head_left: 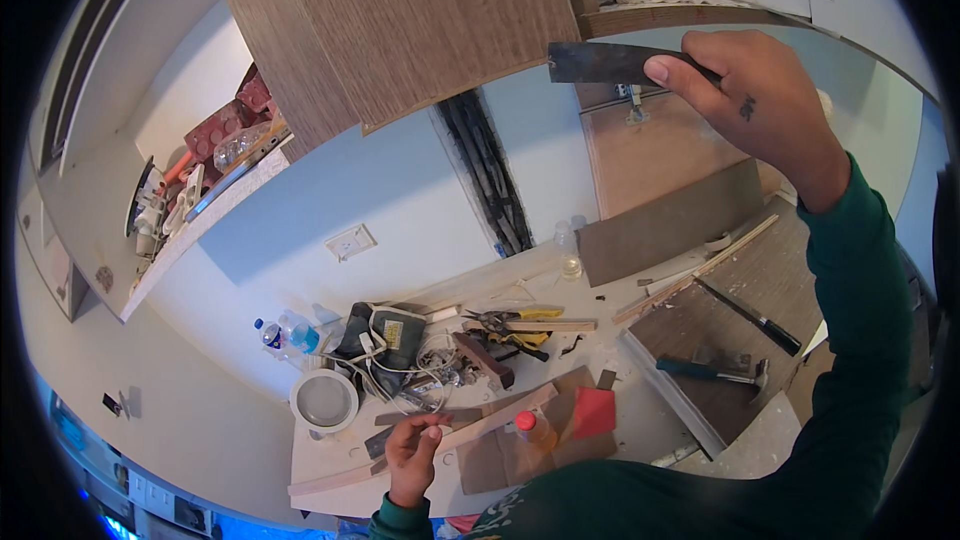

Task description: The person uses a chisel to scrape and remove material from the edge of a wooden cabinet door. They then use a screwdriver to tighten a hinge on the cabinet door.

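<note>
My right hand (750, 90) is raised at the upper right, its fingers wrapped round a dark, flat, blade-like strip (600, 63). The strip points left, and its far end lies at the lower right corner of a wood-grain cabinet door (440, 20); I cannot tell whether they touch. Low in the middle, my left hand (410, 455) is held over the worktop with fingers curled and thumb near the index finger. Whatever it pinches, if anything, is too small to make out. Just beyond it lie thin wooden strips (500, 412).
On the worktop are a bottle with a red cap (535, 430), a red square (594, 412), yellow-handled pliers (520, 322), a hammer (715, 370), a long knife-like tool (750, 318), a round white fixture (324, 401) and water bottles (298, 330). Cables (485, 170) run in a wall slot.
</note>
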The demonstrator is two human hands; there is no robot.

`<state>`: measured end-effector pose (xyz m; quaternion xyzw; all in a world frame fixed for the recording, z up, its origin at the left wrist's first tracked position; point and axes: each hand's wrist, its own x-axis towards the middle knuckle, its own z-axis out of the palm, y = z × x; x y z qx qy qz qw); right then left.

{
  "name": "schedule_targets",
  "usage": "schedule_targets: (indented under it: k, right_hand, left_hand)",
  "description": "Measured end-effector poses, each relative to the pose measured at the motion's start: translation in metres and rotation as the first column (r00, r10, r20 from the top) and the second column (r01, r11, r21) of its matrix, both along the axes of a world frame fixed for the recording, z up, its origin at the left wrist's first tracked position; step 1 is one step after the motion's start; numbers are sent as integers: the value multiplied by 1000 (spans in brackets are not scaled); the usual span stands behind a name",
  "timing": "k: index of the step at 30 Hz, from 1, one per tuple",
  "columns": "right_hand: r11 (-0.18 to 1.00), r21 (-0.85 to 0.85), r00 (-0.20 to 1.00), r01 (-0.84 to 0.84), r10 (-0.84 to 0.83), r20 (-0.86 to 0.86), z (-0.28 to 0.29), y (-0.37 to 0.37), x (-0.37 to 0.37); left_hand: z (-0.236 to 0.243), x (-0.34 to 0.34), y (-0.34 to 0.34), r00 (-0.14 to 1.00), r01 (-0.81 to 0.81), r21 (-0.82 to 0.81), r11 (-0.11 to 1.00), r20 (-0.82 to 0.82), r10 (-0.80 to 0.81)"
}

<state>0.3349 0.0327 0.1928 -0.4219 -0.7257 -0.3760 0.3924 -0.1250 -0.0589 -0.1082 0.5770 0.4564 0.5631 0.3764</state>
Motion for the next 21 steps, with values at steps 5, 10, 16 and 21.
schedule_targets:
  k: [5, 10, 16, 21]
  right_hand:
    - [996, -76, 997, 45, -50, -66, 6, -5, 15]
    - [1000, -30, 999, 1, -2, -45, 4, 4, 4]
    - [1000, -20, 1000, -5, 5, -7, 2, 4, 9]
    - [993, -109, 996, 39, -47, -71, 6, -3, 5]
  left_hand:
    - [0, 1, 1, 999, 10, -31, 999, 40, -9]
    - [-4, -8, 0, 1000, -15, -14, 1000, 23, 15]
    - [8, 6, 1, 1000, -1, -4, 1000, -2, 1]
    - [3, -14, 1, 999, -39, -13, 999, -11, 39]
